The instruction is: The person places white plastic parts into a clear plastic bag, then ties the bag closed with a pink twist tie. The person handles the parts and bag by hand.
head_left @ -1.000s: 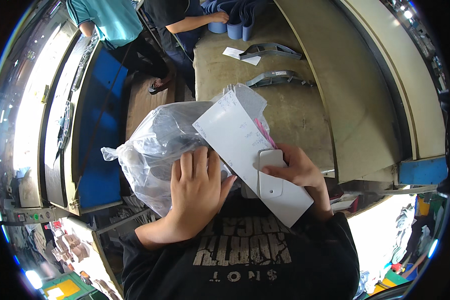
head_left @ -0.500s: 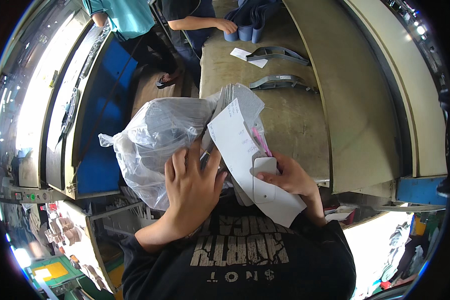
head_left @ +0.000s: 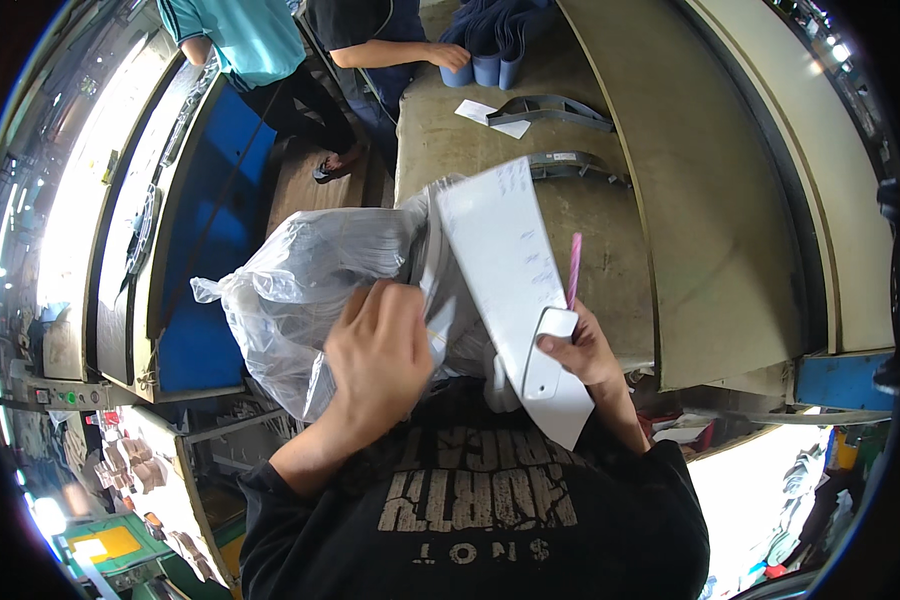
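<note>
My left hand [head_left: 382, 350] presses on a large clear plastic bag [head_left: 300, 290] stuffed with grey flat pieces, its fingers curled at the bag's mouth. My right hand [head_left: 580, 350] grips a long white flat sheet [head_left: 510, 270] together with a small white oblong piece [head_left: 545, 350] and a pink pen [head_left: 573, 268]. The sheet stands tilted, leaning over the bag, close against my chest.
A long tan worktable [head_left: 490, 160] runs ahead, with grey curved parts [head_left: 555, 108], white papers [head_left: 495, 115] and blue rolls [head_left: 485, 65]. Two other people stand at its far end; one person's hand [head_left: 455, 55] touches the blue rolls. A blue machine [head_left: 205, 230] flanks the left.
My right hand has swung the white sheet more upright and to the right. My left hand has slid up along the bag toward its mouth. The view has tilted slightly.
</note>
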The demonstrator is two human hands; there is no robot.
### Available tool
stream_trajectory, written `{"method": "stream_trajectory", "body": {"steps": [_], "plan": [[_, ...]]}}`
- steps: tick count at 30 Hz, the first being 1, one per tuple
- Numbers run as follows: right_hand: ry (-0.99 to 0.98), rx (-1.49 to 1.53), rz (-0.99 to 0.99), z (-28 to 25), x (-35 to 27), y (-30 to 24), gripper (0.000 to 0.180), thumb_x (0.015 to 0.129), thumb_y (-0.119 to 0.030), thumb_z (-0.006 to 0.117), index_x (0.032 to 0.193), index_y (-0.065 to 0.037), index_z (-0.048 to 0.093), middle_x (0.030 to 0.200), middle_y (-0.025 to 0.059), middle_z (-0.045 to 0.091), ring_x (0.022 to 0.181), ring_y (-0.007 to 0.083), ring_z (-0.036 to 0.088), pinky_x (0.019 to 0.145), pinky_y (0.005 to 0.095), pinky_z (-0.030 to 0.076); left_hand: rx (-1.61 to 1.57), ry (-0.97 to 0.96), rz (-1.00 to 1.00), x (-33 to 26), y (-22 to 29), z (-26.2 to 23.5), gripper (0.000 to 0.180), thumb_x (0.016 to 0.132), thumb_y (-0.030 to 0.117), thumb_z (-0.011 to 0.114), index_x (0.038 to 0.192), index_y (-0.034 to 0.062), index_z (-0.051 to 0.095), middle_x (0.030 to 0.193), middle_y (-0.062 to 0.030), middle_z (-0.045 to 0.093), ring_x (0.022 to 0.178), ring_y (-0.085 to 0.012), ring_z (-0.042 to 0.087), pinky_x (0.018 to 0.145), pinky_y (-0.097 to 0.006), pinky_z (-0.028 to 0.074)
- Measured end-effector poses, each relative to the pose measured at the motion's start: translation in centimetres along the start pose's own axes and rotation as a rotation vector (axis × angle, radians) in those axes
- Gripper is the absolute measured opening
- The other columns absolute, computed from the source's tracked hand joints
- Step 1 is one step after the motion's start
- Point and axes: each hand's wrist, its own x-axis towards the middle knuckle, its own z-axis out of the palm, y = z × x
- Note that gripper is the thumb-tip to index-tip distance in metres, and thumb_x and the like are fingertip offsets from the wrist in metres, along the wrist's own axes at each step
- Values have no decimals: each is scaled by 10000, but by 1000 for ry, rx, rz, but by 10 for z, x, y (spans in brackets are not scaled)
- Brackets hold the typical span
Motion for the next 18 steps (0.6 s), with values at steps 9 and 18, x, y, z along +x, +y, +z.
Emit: {"method": "stream_trajectory", "body": {"steps": [9,18], "plan": [[261,534,-106,-26,13,6,438,1042,-199,738,1432,-63,592,1110,48,761,930,137,759,815,295,637,351,-298,-40,7,29,9,642,935,307,810,1478,54,580,1242,-204,608,1150,-451,645,913,-529,561],[311,570,-107,-36,12,-2,432,1049,-272,728,1399,-54,597,1108,72,755,963,182,756,867,351,639,-105,-381,-106,21,23,3,555,926,237,831,1439,187,623,1129,-165,602,973,-364,714,774,-495,603]]}}
